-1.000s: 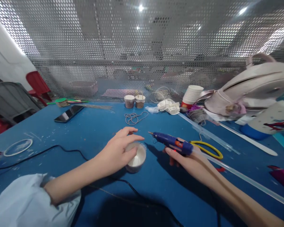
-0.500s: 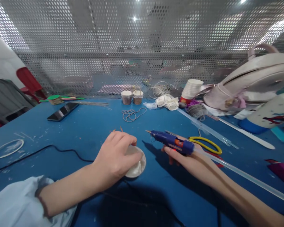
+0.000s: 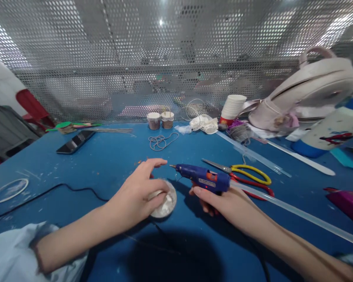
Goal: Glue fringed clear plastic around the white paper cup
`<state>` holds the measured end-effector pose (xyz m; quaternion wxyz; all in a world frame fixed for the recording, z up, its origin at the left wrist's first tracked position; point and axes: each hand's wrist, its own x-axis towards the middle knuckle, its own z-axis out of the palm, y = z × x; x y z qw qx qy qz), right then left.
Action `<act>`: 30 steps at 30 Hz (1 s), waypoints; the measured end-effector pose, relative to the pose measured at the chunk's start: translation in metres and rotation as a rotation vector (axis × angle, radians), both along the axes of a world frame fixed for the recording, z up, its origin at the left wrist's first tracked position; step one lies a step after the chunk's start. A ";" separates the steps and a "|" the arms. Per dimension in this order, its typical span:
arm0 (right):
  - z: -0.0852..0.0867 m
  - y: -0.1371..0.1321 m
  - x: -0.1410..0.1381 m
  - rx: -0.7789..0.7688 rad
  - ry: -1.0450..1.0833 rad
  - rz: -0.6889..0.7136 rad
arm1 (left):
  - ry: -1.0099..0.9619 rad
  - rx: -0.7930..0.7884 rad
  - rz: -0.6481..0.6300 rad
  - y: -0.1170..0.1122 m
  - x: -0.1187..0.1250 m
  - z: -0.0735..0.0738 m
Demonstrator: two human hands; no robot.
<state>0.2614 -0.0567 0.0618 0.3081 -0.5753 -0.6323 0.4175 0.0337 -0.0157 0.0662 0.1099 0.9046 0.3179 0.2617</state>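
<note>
My left hand (image 3: 139, 190) is on a small round white cup-like piece (image 3: 168, 204) with a raised rim. Its thumb rests over the rim and its index finger stretches towards the nozzle tip; the other fingers are mostly hidden behind. A blue hot glue gun (image 3: 204, 177) lies in the grip of my right hand (image 3: 217, 197), nozzle pointing left, just short of the left index fingertip. From its back end a long clear glue stick (image 3: 294, 214) runs to the right edge. Scissors (image 3: 250, 178) with yellow and red handles lie beyond the right hand.
A black phone (image 3: 76, 141) lies at left, a white ring (image 3: 9, 191) nearer. Grey cord (image 3: 162, 141) and two small filled cups (image 3: 161, 120) are farther back. Stacked paper cups (image 3: 233, 106), a backpack (image 3: 306, 90) and a bottle (image 3: 326, 133) stand right. A black cable (image 3: 76, 188) crosses the table.
The glue gun's nozzle has come closer to my left hand. My left index finger has straightened out towards it. More of the scissors shows now, and the whole view has shifted slightly.
</note>
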 end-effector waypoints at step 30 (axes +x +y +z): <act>0.024 -0.034 -0.031 0.084 0.245 -0.083 | -0.260 0.432 0.027 -0.030 0.011 -0.006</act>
